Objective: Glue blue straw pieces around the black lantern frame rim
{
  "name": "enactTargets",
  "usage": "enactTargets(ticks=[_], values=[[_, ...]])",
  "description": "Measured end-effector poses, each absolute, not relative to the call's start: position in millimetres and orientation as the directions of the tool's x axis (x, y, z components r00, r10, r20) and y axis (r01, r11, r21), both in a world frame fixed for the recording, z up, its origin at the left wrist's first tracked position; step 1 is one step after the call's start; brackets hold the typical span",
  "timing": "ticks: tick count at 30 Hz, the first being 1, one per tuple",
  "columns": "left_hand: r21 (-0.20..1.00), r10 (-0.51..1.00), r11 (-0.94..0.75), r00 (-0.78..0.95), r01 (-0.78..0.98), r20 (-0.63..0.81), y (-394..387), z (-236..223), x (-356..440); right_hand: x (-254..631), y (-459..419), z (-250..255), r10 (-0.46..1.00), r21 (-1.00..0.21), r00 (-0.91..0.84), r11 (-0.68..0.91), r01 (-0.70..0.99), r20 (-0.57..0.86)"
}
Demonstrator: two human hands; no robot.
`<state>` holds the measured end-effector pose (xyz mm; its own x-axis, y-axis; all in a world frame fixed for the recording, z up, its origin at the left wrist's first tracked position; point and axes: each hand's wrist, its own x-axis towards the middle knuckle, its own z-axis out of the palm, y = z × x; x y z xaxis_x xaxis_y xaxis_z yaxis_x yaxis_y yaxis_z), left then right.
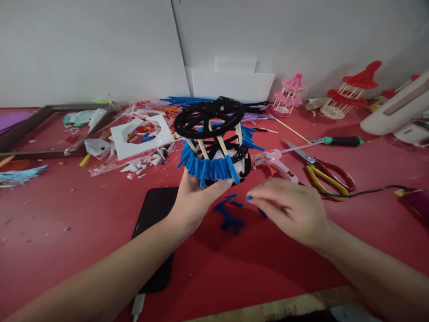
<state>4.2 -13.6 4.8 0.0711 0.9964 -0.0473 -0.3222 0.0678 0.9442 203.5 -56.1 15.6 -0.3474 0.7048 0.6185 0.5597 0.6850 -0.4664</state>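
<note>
My left hand [196, 197] grips from below a small craft lantern [214, 138] built of black pipe-cleaner rings, wooden sticks and a fringe of blue pipe-cleaner pieces, holding it tilted above the red table [67, 210]. My right hand [288, 208] hovers just right of it, fingers pinched on a short blue pipe-cleaner piece [249, 197]. A small pile of blue pieces [229, 218] lies on the table between the two hands.
A pink glue gun [279, 164], red-and-yellow scissors [321, 172] and a screwdriver [338, 141] lie behind my right hand. A black phone [154, 210] rests under my left forearm. Pink [290, 95] and red [351, 89] finished models stand at the back right; scraps and a white cutout [137, 134] litter the back left.
</note>
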Motion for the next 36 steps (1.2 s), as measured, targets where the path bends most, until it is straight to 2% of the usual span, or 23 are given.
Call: enactTargets(ticks=[4,8,13,18,21,36], values=[[0.977,0.996,0.031,0.087,-0.213,-0.012,-17,4,3,204,-60,18,0.824,-0.684,-0.071,0.511,0.521,0.562],[0.993,0.993,-0.033,0.107,-0.115,0.045,-19,11,3,205,-61,15,0.817,-0.715,0.010,0.499,0.490,0.577],[0.988,0.969,-0.119,0.205,-0.099,0.137,-16,14,3,207,-66,15,0.747,-0.655,0.069,0.531,0.537,0.662],[0.987,0.957,-0.125,0.249,-0.099,0.146,-15,11,1,209,-64,21,0.626,-0.439,-0.117,0.656,0.614,0.771],[0.989,0.958,-0.132,0.246,-0.072,0.146,-16,10,-1,209,-62,26,0.571,-0.353,-0.147,0.668,0.654,0.808],[0.978,0.947,-0.202,0.245,-0.046,0.207,-15,6,-3,208,-61,29,0.504,-0.230,-0.214,0.678,0.698,0.837]])
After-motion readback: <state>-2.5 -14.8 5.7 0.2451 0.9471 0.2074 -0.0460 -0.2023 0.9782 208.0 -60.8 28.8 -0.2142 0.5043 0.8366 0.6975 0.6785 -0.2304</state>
